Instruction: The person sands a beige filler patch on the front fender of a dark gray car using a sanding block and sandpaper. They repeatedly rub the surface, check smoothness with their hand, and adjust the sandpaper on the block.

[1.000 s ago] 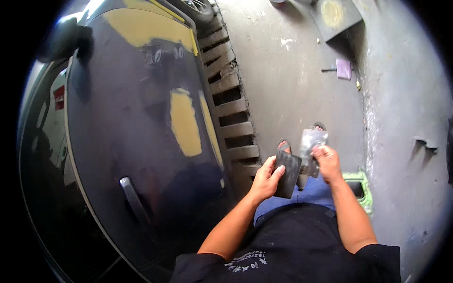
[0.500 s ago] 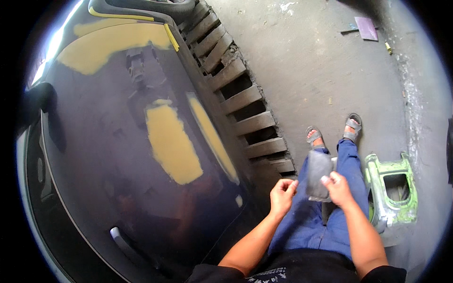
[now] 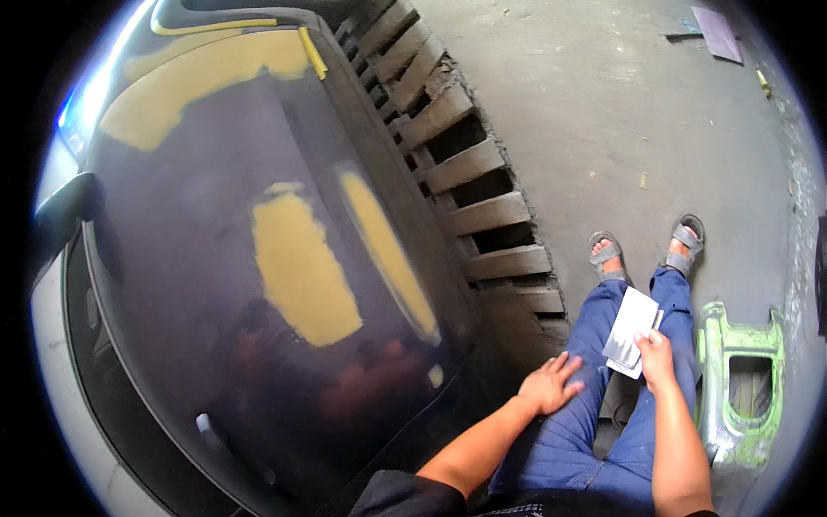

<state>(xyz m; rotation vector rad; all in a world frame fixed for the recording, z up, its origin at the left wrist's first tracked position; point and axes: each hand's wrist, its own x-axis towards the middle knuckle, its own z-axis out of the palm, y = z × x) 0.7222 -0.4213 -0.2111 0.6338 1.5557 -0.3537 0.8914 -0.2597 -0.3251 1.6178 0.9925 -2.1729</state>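
Observation:
My right hand (image 3: 655,358) is closed on flat rectangular pieces (image 3: 631,323), white and grey with their faces up, held over my blue-trousered legs. My left hand (image 3: 551,388) is open, fingers spread at my left thigh, with nothing in it. To my left is a dark car panel (image 3: 189,233) with a large yellow filler patch (image 3: 306,271), a narrow yellow strip (image 3: 388,250) beside it and another filler area (image 3: 164,103) higher up. A door handle (image 3: 224,444) shows low on the panel.
A slatted floor channel (image 3: 478,211) runs between car and concrete floor (image 3: 620,121). Beside my right leg stands a worn green stool (image 3: 762,409). A purple sheet (image 3: 718,34) and a dark stick lie at the upper right. The car's mirror (image 3: 65,202) juts out at left.
My left hand has let go of the dark piece, dropped to my thigh and spread its fingers. The pieces in my right hand now show a white face. The view has shifted.

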